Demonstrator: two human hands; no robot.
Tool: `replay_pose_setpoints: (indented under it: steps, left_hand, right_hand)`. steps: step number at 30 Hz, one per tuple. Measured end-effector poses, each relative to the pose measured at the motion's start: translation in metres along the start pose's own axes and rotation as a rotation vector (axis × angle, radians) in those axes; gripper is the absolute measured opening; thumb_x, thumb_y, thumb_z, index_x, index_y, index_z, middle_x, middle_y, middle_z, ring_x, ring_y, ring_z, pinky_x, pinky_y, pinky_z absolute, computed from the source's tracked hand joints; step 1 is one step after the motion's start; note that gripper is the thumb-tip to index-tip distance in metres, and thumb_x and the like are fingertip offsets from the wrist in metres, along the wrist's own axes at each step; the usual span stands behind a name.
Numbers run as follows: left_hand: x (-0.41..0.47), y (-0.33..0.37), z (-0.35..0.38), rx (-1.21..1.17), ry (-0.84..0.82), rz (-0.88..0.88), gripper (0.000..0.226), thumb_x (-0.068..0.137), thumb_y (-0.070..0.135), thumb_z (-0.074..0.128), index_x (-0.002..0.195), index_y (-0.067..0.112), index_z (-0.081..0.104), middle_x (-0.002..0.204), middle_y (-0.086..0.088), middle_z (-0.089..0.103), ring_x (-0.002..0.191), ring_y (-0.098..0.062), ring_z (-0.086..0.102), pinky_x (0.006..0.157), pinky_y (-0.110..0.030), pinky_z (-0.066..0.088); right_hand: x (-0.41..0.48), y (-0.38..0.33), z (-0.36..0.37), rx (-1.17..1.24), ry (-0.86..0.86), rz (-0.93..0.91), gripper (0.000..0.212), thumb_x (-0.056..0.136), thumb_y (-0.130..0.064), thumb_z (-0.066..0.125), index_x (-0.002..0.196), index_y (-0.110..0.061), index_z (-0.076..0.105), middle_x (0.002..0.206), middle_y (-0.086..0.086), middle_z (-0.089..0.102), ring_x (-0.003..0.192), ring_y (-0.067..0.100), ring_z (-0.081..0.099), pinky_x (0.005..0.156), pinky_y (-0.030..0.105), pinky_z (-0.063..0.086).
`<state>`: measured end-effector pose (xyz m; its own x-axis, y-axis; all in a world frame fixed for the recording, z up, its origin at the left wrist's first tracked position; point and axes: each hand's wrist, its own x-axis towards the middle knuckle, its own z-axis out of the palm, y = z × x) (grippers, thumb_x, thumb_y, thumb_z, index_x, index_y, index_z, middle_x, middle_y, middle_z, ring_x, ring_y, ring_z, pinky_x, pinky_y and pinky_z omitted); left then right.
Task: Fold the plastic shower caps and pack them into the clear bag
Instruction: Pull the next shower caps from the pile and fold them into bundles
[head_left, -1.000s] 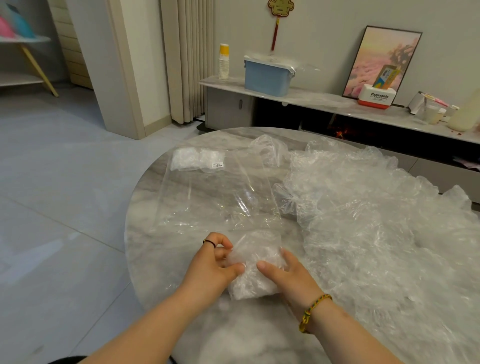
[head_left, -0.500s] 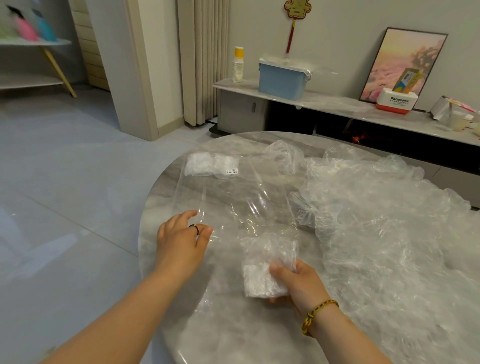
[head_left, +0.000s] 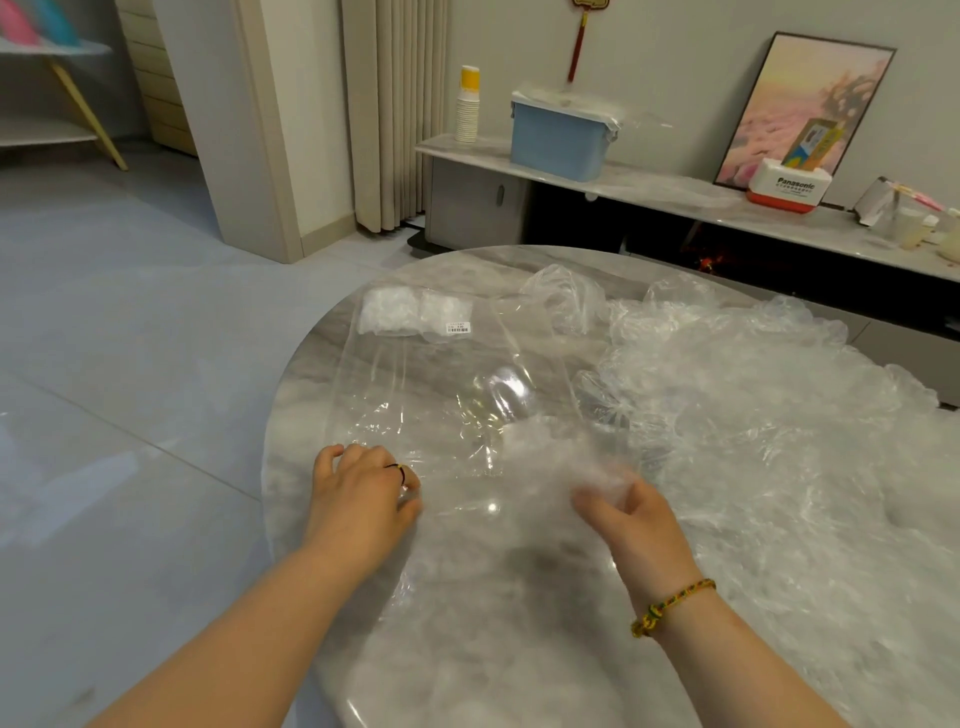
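Head view: left hand (head_left: 363, 493), off the folded shower cap (head_left: 550, 457) since a second ago, pinches clear bag (head_left: 431, 384) mouth on counter (head_left: 296, 441); right hand (head_left: 628, 519) grips cap beside the opening. Folding judged done; insertion next.

The round table (head_left: 441, 275) looks like grey stone, smooth and very shiny. The clear bag (head_left: 441, 395) on it is thin, glossy plastic with creases. The pile of shower caps (head_left: 753, 415) at the right is crinkly, see-through plastic. The bracelet (head_left: 672, 605) looks like woven thread.
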<state>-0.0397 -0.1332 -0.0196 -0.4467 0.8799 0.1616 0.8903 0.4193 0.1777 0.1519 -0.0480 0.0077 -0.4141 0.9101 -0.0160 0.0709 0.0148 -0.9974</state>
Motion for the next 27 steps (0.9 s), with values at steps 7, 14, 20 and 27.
replay_pose_setpoints:
  steps: [7, 14, 20, 27]
  left_hand:
    - [-0.005, -0.004, 0.001, 0.106, -0.201, -0.075, 0.047, 0.098, 0.044, 0.029, 0.144, 0.035, 0.025, 0.155, -0.003, -0.016, 0.143, -0.021, -0.015, 0.111, -0.042, -0.015]
    - [-0.006, -0.004, -0.002, 0.068, -0.343, -0.122, 0.059, 0.098, 0.046, 0.027, 0.149, 0.023, 0.006, 0.155, -0.001, -0.016, 0.143, -0.017, -0.014, 0.113, -0.043, -0.011]
    - [-0.007, -0.003, -0.006, 0.098, -0.290, -0.114, 0.073, 0.094, 0.050, 0.033, 0.149, 0.016, -0.001, 0.156, 0.004, -0.008, 0.143, -0.015, -0.011, 0.112, -0.043, -0.013]
    - [-0.012, 0.001, -0.016, 0.109, -0.203, -0.087, 0.088, 0.087, 0.055, 0.047, 0.149, 0.015, -0.001, 0.156, 0.005, -0.002, 0.143, -0.014, -0.007, 0.112, -0.043, -0.014]
  right_hand:
    - [-0.031, 0.053, -0.023, -0.895, -0.193, -0.526, 0.053, 0.057, -0.007, 0.059, 0.089, -0.049, 0.052, 0.130, -0.033, 0.037, 0.113, 0.009, 0.039, 0.092, 0.029, 0.026]
    - [-0.042, 0.032, -0.044, -0.999, -0.505, -0.195, 0.076, 0.085, 0.007, 0.032, 0.130, -0.050, 0.010, 0.139, -0.022, -0.003, 0.132, -0.004, 0.000, 0.105, 0.006, -0.008]
    - [-0.038, 0.026, -0.033, -0.561, 0.067, 0.205, 0.029, 0.095, -0.022, 0.046, 0.122, -0.011, 0.050, 0.110, -0.002, 0.056, 0.098, 0.011, 0.047, 0.078, 0.016, 0.032]
    - [-0.033, 0.013, 0.000, -1.080, -0.075, 0.332, 0.050, 0.085, -0.043, 0.056, 0.125, -0.016, 0.043, 0.128, 0.000, 0.046, 0.121, 0.020, 0.038, 0.098, 0.027, 0.034]
